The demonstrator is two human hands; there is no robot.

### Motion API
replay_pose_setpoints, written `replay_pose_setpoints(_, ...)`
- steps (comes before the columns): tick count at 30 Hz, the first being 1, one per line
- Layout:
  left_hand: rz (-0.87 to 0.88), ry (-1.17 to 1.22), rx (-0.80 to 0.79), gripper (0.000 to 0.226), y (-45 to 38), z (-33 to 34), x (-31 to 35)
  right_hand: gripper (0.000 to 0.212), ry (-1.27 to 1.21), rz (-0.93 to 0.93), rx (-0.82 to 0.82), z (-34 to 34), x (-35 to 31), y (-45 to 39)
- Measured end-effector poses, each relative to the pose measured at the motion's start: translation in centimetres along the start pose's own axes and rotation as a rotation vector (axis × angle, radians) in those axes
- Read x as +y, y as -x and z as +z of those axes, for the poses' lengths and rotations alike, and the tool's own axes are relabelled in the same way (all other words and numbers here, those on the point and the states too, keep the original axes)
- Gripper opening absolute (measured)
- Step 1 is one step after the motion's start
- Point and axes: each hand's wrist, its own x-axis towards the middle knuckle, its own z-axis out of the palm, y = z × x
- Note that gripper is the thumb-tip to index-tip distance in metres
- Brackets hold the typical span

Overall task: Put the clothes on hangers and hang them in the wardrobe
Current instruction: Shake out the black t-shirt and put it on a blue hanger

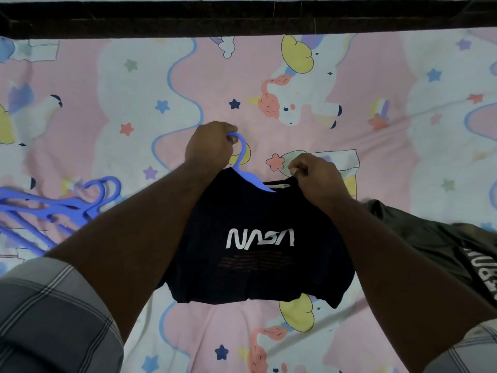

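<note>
1. Checked sleeves (51,313) sit nearest the camera at both lower corners, with bare forearms reaching forward over the bed (376,84).
2. Left hand (208,146) is clenched around the hook of a blue hanger (243,168), gripping it at the top of the curve.
3. Right hand (314,176) pinches the collar edge of a dark T-shirt (255,238), fingers closed on the fabric.
4. That T-shirt hangs between the two forearms above the sheet, its white NASA lettering facing the camera; the hanger's neck enters the collar, and one blue arm shows just inside the opening.
5. More blue hangers (53,208) lie in a loose pile on the bed at the left, partly behind the left forearm.
6. An olive garment (419,238) with a printed band lies on the bed at the right, beside the right forearm.
7. Pink sheet with unicorns and stars covers the bed, and a dark frame (242,20) runs along its far edge.
</note>
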Motion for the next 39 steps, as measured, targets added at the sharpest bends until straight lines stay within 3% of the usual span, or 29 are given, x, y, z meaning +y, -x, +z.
replay_pose_setpoints(4,0.008,0.046,0.032,0.035,-0.1,-1.1,1.5,0.014,-0.024,-0.02,-0.002,-0.8,-0.1,0.2)
replay_pose_setpoints(8,0.019,0.073,0.057,0.033,1.4,-3.1,1.4,0.036,0.039,0.038,-0.127,-1.8,-0.2,0.6)
replay_pose_setpoints(17,0.01,0.197,0.099,0.027,6.5,-10.2,3.2,0.032,0.03,-0.009,-0.065,-5.5,-4.5,5.3)
replay_pose_setpoints(21,0.085,0.245,0.078,0.026,10.2,-14.1,5.5,0.03,-0.026,-0.058,-0.019,-8.0,-8.0,8.8)
replay_pose_setpoints(26,0.215,0.242,0.037,0.023,14.8,-19.5,8.5,0.03,-0.251,-0.263,0.019,-11.2,-15.8,13.7)
replay_pose_setpoints(30,0.294,0.276,0.015,0.011,18.5,-24.5,10.1,0.018,-0.38,-0.321,0.099,-14.1,-20.8,18.0)
replay_pose_setpoints(35,0.319,0.492,0.044,0.016,22.8,-30.9,11.5,0.012,-0.434,-0.413,0.165,-18.6,-25.3,23.6)
replay_pose_setpoints(39,0.346,0.738,0.05,0.015,26.4,-35.4,12.5,0.026,-0.429,-0.496,0.229,-22.4,-28.6,27.7)
